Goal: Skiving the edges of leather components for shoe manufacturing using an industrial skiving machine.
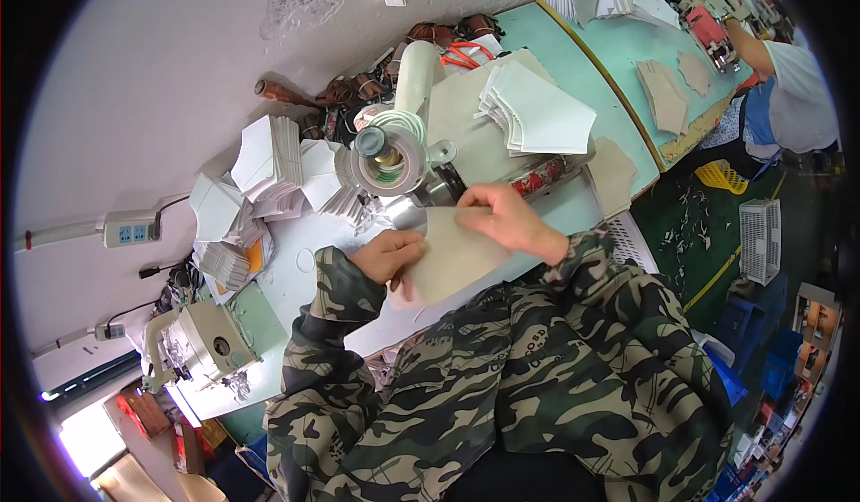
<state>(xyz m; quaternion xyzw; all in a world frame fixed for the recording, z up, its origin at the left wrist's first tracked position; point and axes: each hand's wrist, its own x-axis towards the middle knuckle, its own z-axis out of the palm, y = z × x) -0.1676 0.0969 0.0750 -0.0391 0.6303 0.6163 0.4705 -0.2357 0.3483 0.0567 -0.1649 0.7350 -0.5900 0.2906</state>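
A beige cut sheet piece lies between my hands, just in front of a machine with a roll of narrow pale tape. My left hand pinches the sheet's left edge. At its upper right edge, my right hand grips it with thumb and fingers. The sheet's far edge reaches close to the machine's metal parts. Whether it touches them, I cannot tell. Part of the sheet's lower left is blurred.
Bundles of white cut pieces stand left of the machine, and another white stack lies right. Tools and cords line the wall. Another machine stands lower left. A co-worker works at the far right, near a yellow basket.
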